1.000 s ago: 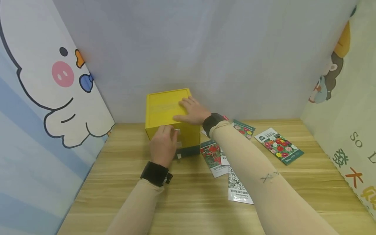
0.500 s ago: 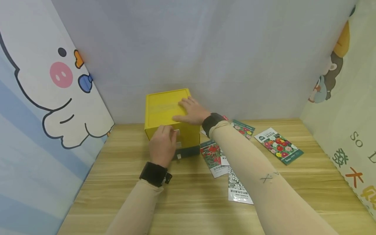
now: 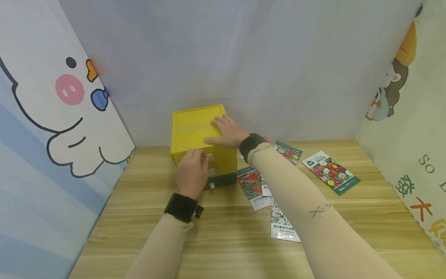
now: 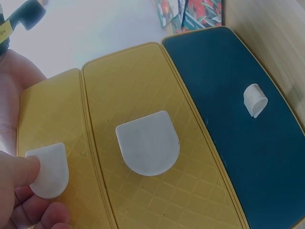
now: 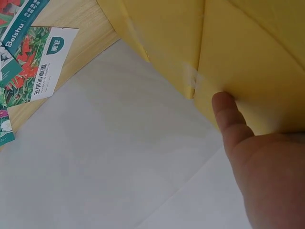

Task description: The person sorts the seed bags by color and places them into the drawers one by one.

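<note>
A yellow drawer box [image 3: 189,130] stands against the back wall, its front made of two yellow drawers and a dark teal bottom drawer [image 4: 214,95]. My left hand [image 3: 191,173] is at that front and pinches the white pull tab [image 4: 53,174] of the top drawer between thumb and fingers. A second white tab [image 4: 147,143] on the middle drawer and a third tab [image 4: 256,99] on the teal one are untouched. Spread fingers of my right hand [image 3: 230,132] rest on the box's top near its right edge. All drawers look closed.
Flower seed packets lie right of the box: a red-flowered packet [image 3: 251,188], a white-flowered packet [image 3: 283,223], a packet farther back [image 3: 288,153] and a colourful packet [image 3: 331,173] by itself. The right forearm passes over some. Printed cloth walls [image 3: 278,69] enclose the wooden table [image 3: 139,201].
Both hands keep their places on the box and the packets lie as before. Only the head view has shifted slightly.
</note>
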Tool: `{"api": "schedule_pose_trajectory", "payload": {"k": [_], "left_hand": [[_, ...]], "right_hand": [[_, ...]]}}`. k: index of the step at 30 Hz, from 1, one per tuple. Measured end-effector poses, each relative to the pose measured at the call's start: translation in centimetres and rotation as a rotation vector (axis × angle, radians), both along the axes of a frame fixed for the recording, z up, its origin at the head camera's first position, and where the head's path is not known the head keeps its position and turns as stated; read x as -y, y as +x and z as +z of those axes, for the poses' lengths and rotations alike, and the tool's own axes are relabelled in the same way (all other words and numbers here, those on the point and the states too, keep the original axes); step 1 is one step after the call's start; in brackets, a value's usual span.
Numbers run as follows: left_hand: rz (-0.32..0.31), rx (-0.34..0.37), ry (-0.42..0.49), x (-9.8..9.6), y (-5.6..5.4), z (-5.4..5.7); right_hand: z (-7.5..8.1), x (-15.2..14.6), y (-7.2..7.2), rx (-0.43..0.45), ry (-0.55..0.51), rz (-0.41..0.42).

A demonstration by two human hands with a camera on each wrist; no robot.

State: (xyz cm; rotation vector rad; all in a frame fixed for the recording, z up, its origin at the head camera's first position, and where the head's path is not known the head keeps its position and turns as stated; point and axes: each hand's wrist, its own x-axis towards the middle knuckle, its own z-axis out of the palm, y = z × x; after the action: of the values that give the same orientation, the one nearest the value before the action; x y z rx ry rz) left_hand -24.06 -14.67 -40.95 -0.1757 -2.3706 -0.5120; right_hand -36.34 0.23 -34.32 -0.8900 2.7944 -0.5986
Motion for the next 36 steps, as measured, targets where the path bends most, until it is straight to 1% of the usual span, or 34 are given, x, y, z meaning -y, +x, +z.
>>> {"api": "schedule_pose_trajectory", "payload": {"k": [5,10,17,22,30,36], "left_hand": [[-0.008,0.004,0.008,0.0,0.0,-0.1],[-0.013,0.009,0.015,0.1,0.0,-0.2],[-0.024,-0.013,0.004,0.0,0.2,-0.3],[-0.024,-0.015,-0.003,0.1,0.3,-0.4],[-0.063,-0.038,-0.004,0.1,0.9,-0.4],[-0.077,-0.065,-0.022,0.2,1.7,-0.6]], "right_hand": [[0.1,0.0,0.3,-0.001,-0.005,-0.001],[0.1,0.0,0.3,-0.007,0.003,0.003],[0.1,0.0,0.1,0.001,0.007,0.007],[0.0,0.0,0.0,0.012,0.021,0.008],[0.7,-0.2,0.6,0.038,0.02,0.015],[0.6,-0.3,0.4,0.038,0.022,0.017]]}}
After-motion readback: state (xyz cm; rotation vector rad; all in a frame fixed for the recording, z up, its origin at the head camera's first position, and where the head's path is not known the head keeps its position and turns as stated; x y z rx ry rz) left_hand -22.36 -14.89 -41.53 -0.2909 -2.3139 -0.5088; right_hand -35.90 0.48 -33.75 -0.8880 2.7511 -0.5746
